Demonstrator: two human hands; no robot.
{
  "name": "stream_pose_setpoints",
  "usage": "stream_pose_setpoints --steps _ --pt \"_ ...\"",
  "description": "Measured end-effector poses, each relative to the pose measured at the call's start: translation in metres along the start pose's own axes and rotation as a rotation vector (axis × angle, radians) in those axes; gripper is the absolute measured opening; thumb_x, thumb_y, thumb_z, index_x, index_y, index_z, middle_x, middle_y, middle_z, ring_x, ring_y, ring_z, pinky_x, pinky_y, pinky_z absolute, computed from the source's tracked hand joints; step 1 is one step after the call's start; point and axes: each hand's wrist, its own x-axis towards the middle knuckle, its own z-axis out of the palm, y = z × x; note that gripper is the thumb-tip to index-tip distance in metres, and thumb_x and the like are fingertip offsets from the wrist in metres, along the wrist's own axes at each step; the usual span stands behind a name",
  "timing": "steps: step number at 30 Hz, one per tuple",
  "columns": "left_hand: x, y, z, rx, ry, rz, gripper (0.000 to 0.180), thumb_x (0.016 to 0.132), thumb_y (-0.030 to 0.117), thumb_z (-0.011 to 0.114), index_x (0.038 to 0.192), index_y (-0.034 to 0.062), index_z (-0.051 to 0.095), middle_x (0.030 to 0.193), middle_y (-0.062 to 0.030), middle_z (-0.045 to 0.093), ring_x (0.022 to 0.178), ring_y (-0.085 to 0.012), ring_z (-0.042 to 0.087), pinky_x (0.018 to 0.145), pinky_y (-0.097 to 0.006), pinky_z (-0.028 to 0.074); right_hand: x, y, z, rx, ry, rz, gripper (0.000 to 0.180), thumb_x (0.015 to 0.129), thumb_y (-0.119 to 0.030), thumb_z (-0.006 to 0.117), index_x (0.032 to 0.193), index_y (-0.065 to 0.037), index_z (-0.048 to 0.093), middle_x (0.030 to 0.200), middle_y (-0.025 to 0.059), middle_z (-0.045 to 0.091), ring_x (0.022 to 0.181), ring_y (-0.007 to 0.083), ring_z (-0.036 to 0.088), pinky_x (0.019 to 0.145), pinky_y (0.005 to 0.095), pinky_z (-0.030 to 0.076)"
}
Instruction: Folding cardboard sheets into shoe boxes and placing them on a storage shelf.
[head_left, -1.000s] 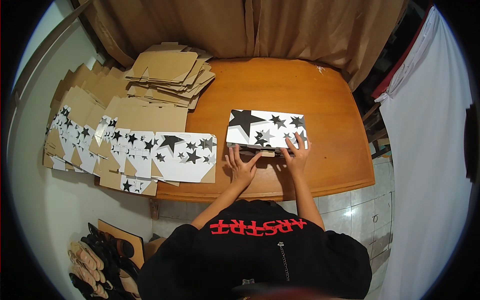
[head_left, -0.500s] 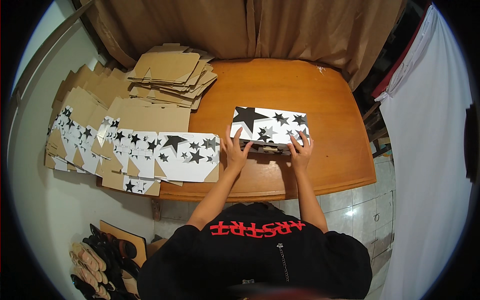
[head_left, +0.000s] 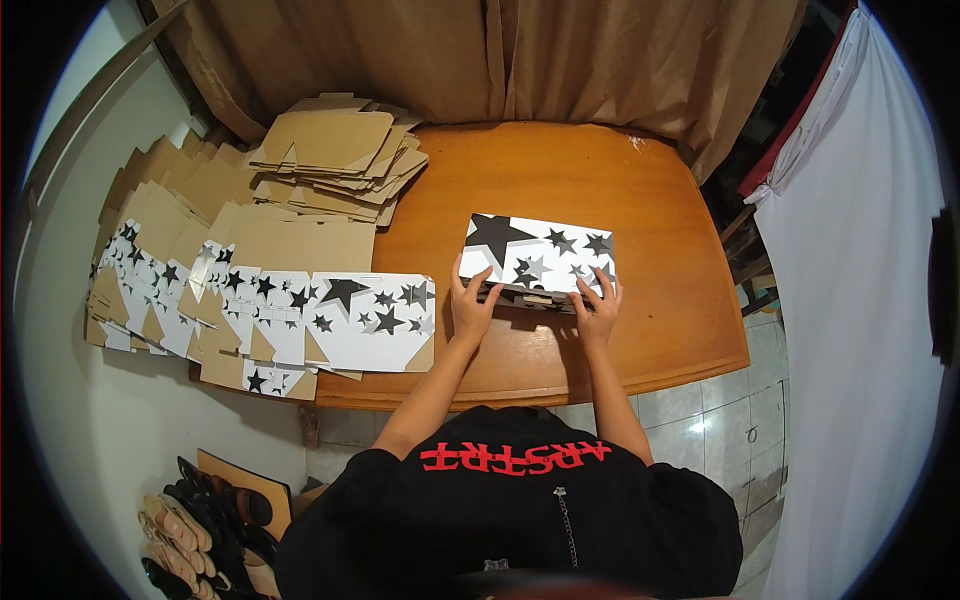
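Observation:
A closed cardboard box [head_left: 556, 268], white with black and grey stars, stands on the wooden table in front of me. My left hand [head_left: 472, 310] grips its near left corner, fingers on the lid and thumb along the front face. At the near right corner, my right hand [head_left: 597, 312] holds it the same way, with fingertips on top and the thumb at the front. A small tan tab or slot shows at the middle of the box's front edge, between my thumbs. The lower front of the box is in shadow.
To the left lie overlapping flat star-printed cardboard blanks [head_left: 372, 345], some past the table's edge. Behind them rises a stack of plain brown cardboard [head_left: 325, 140]. Brown curtains [head_left: 400, 60] hang beyond the wooden table [head_left: 660, 220]. Shoes [head_left: 180, 535] stand at lower left; white cloth [head_left: 850, 300] hangs right.
The view has shifted slightly. Both hands keep their hold on the box, with only small movements of the fingers.

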Motion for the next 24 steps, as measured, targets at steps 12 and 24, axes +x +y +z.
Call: stream_pose_setpoints --steps 12,24 --pt "-0.014 -0.011 0.006 0.291 -0.005 0.169 0.030 0.069 0.017 0.072 0.099 0.0153 0.068 0.131 -0.0060 0.045 0.128 -0.0379 0.027 0.102 -0.046 0.028 -0.003 0.005 -0.005 -0.011 -0.081 -0.135 0.027 0.071 -0.018 0.070 0.098 -0.014 0.068 0.119 0.0056 0.056 0.122 0.0425 0.030 0.101 0.0505 0.025" --pt "-0.014 -0.003 0.009 0.210 0.005 0.251 0.026 0.070 0.022 0.073 0.096 0.0187 0.069 0.126 -0.0013 0.050 0.130 -0.0377 0.021 0.103 -0.054 0.020 -0.008 -0.015 0.001 -0.339 -0.048 -0.076 0.022 0.068 -0.028 0.072 0.090 -0.024 0.069 0.120 -0.0064 0.055 0.124 0.0370 0.029 0.098 0.0652 0.004"
